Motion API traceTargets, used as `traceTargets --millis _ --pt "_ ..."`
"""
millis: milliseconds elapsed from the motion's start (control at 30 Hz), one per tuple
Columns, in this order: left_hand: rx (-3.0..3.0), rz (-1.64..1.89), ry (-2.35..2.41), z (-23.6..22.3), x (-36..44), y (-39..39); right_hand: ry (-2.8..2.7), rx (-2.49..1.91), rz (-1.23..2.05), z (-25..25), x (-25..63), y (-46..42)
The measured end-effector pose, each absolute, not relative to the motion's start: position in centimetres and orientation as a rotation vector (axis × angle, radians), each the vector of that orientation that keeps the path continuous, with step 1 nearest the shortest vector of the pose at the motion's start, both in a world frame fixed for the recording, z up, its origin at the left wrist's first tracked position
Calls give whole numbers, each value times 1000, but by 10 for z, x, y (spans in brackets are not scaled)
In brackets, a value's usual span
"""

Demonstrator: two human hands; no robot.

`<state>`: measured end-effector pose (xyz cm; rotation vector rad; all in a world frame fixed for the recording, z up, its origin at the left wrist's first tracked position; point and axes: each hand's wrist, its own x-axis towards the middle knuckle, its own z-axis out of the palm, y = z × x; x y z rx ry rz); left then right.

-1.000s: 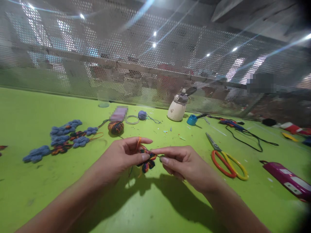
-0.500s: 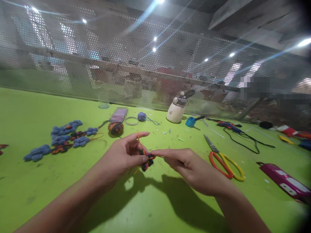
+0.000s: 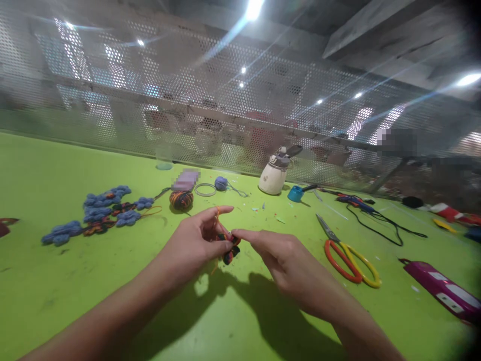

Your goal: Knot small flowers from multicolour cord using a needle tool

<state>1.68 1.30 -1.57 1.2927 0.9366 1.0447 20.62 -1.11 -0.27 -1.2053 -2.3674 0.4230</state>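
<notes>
My left hand (image 3: pixel 197 238) pinches a small crocheted piece (image 3: pixel 230 253) in multicolour yarn, dark with orange and red. Orange yarn (image 3: pixel 218 215) loops over its raised index finger. My right hand (image 3: pixel 283 255) is closed at the piece's right edge, its index fingertip against the stitches. It grips a thin crochet hook whose shiny tip (image 3: pixel 230 232) shows at the work; the rest is hidden by the fingers. Behind my left hand sits a multicolour yarn ball (image 3: pixel 181 200). Crocheted blue and multicolour flowers (image 3: pixel 95 214) lie to the left.
Scissors (image 3: pixel 343 255) with red and yellow handles lie right of my hands, beside a magenta power strip (image 3: pixel 439 286). Farther back stand a white bottle (image 3: pixel 273 178) and a blue pot (image 3: pixel 295 194). A blue yarn ball (image 3: pixel 221 183), a ring (image 3: pixel 205 189) and a glue gun (image 3: pixel 353 201) lie nearby.
The view has tilted slightly, so the table things appear a little lower and to the right. Both hands keep hold at the crocheted piece, with the right fingertips drawn slightly closer to it.
</notes>
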Motion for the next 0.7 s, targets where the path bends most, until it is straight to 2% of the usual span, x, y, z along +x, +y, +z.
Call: traceTargets --millis 200,400,700 --pt "1257 1088 859 -15 16 11 -2091 -1182 754 -4 203 -5" --pt "1207 1118 745 -16 14 12 -1665 -1073 1325 -14 202 2" --pt "1061 1081 664 -12 7 15 -1488 -916 1454 -15 205 2"
